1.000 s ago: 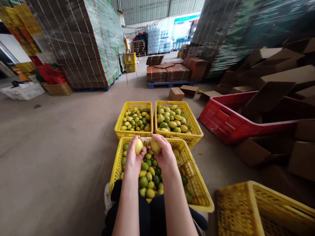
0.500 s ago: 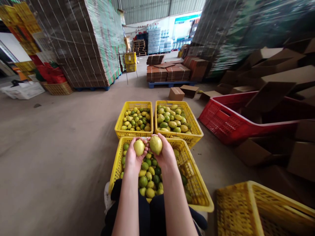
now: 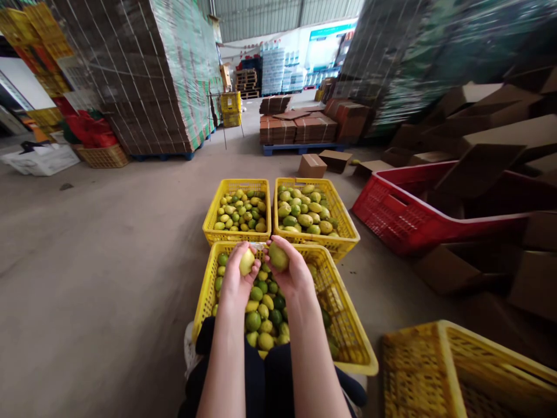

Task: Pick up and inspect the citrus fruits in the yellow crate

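Note:
My left hand (image 3: 235,275) is closed around a yellow lemon (image 3: 247,262), with the thumb and fingers on either side of it. A larger yellow-green lemon (image 3: 278,257) sits in my right hand (image 3: 296,275), its fingers curled about the fruit. Both hands are above the far part of a yellow plastic crate (image 3: 343,313), close together but apart. Inside that crate lie many green and yellow lemons (image 3: 263,312), partly hidden by my forearms.
Beyond stand two more yellow crates of lemons, a left one (image 3: 209,232) and a right one (image 3: 348,233). To the right are a red crate (image 3: 378,217) with cardboard and another yellow crate (image 3: 413,371). Stacked cardboard (image 3: 300,130) rests on a blue pallet.
Both hands have turned the lemons slightly, and my fingers now wrap more over them. The left lemon is more covered. The crates have not moved.

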